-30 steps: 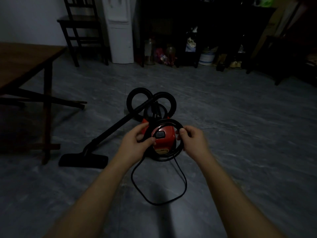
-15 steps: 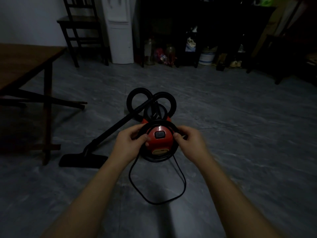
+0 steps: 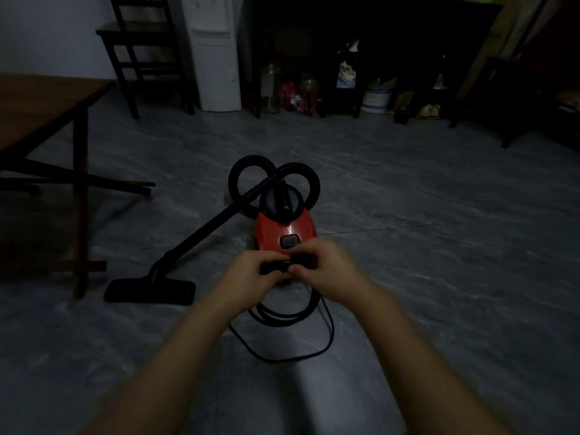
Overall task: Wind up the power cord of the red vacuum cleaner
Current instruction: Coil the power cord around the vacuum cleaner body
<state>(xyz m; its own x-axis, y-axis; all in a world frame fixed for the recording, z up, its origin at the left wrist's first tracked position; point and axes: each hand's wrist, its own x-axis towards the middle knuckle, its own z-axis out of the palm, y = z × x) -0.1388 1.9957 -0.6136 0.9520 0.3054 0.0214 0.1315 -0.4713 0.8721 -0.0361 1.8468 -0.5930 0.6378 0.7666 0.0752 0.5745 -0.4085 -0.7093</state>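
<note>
Your left hand [image 3: 251, 273] and right hand [image 3: 331, 271] — side by side — pinch the power cord [image 3: 282, 321] just before the red vacuum cleaner [image 3: 285, 229].

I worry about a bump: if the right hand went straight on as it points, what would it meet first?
Probably the red vacuum cleaner, just beyond the right hand, which grips the power cord bundle; depth is unclear.

No text, label or number can be read.

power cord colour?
Black. The power cord shows best in the head view, coiled below the hands and trailing in a loop on the grey floor.
</note>
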